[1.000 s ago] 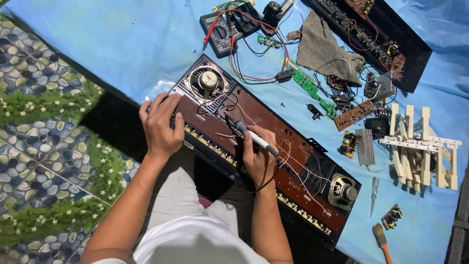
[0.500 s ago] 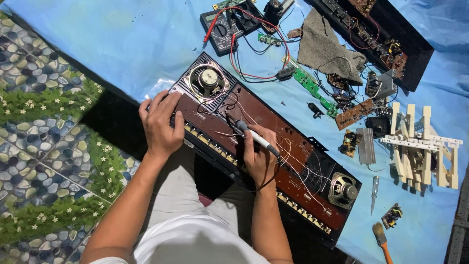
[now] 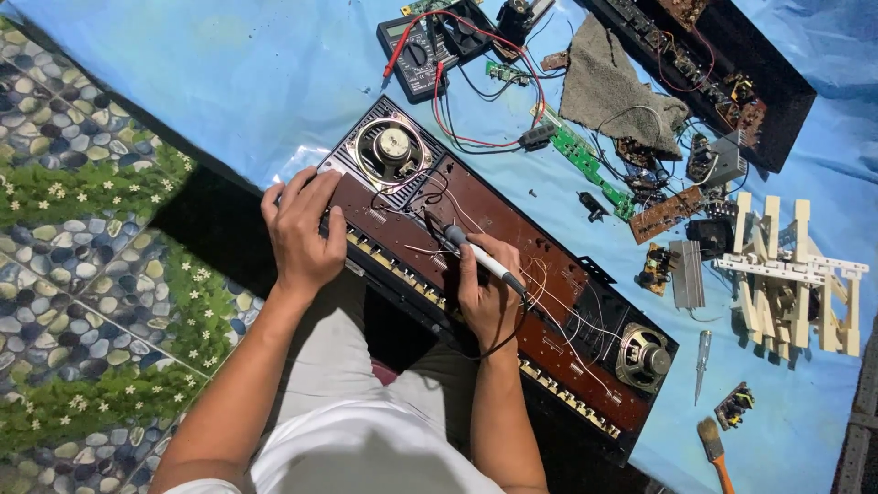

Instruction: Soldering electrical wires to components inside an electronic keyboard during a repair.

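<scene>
A long brown opened device panel [image 3: 558, 302] with a round speaker [image 3: 391, 148] at its far-left end and another speaker [image 3: 644, 357] at its near-right end lies tilted across my lap on a blue sheet. My left hand [image 3: 302, 229] grips the panel's near edge just below the left speaker. In my right hand [image 3: 489, 297] is a soldering iron [image 3: 471, 252] with a white and grey handle. Its tip points up-left at thin white wires in the middle of the panel.
A black multimeter [image 3: 416, 55] with red and black leads lies at the top. A grey cloth [image 3: 615, 87], green circuit boards [image 3: 585, 160], a second black chassis [image 3: 722, 73], white key pieces [image 3: 791, 274], a screwdriver [image 3: 701, 364] and a brush [image 3: 713, 453] lie to the right.
</scene>
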